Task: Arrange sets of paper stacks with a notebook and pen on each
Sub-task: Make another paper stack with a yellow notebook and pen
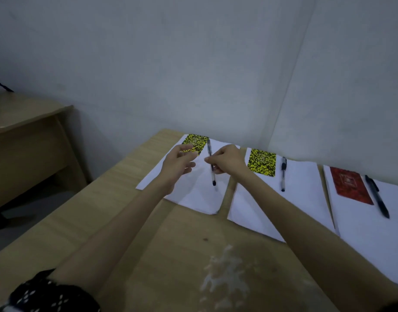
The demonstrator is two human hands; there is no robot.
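Three sets laid out in a row on the table (130, 221). Right set looks done: red notebook (351, 185) plus dark pen (377, 195) on its paper stack (373, 233). Middle set also looks done: yellow-black notebook (261, 162) with pen (283, 174) just beside it on its stack (272, 206). Left set is the one in hand: yellow-black notebook (194, 144) already at the far corner of the left stack (193, 194), last pen (211, 163) being settled. Right hand (227, 159) has fingers pinched on that pen around mid-barrel; whether the pen fully rests on the paper I can't tell. Left hand (178, 162) hovers over the stack with fingers loosely spread, holding nothing. Pen's long axis runs near-to-far, roughly parallel to the notebook's right edge, dark end toward the person, matching the other two pens. My read: only release and maybe a small straighten left.
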